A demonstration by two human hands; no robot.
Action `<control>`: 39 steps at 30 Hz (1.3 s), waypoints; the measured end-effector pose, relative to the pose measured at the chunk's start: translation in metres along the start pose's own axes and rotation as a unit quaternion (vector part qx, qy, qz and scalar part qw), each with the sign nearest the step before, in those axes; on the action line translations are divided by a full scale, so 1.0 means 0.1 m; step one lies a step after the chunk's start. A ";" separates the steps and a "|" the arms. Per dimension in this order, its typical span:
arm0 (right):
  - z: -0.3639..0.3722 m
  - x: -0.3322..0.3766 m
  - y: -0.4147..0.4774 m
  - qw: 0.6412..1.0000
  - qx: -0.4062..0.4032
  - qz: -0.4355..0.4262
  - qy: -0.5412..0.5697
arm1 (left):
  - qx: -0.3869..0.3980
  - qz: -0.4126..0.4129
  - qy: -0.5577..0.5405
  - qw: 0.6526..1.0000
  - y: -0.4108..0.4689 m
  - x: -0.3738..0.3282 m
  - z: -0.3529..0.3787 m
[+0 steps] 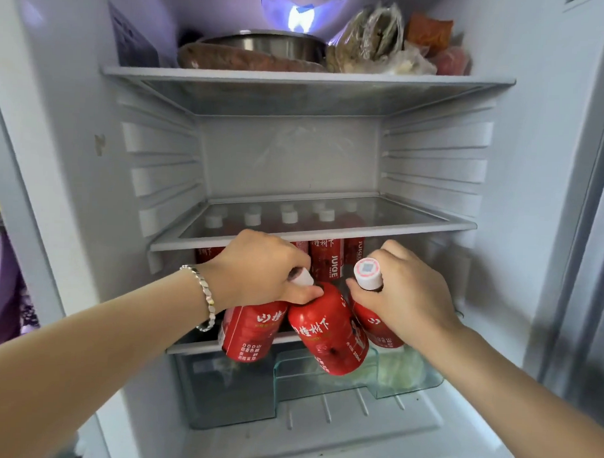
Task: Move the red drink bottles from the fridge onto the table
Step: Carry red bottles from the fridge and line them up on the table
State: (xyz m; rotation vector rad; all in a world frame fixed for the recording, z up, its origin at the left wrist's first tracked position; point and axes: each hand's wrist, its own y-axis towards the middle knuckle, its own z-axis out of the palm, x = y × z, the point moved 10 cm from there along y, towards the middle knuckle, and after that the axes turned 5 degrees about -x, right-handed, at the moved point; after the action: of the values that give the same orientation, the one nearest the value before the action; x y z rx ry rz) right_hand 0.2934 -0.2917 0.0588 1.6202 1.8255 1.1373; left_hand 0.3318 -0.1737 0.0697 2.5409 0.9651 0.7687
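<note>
Clutching red bottles (328, 329) by necks, left hand (258, 268), right hand (408, 294), just under glass shelf edge (379, 232)

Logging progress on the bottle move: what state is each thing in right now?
fridge, open, light on.
left hand, grips middle bottle by its neck.
middle bottle, tilted, capped.
left bottle, tilted, top hidden behind left hand.
right hand, grips right bottle by its neck.
right bottle, tilted, capped.
rear bottles, upright, capped.
</note>
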 end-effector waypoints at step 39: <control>-3.83 4.12 -5.57 0.518 0.270 -0.712 0.390 | 0.291 -0.791 0.275 0.463 -6.38 -4.93 -3.57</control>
State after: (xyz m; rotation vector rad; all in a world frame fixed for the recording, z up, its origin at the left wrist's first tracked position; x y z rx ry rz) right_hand -0.4219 0.0100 -0.0970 -0.8439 3.0230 0.3325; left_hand -0.5141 -0.0150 -0.1201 0.3815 3.2147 0.4788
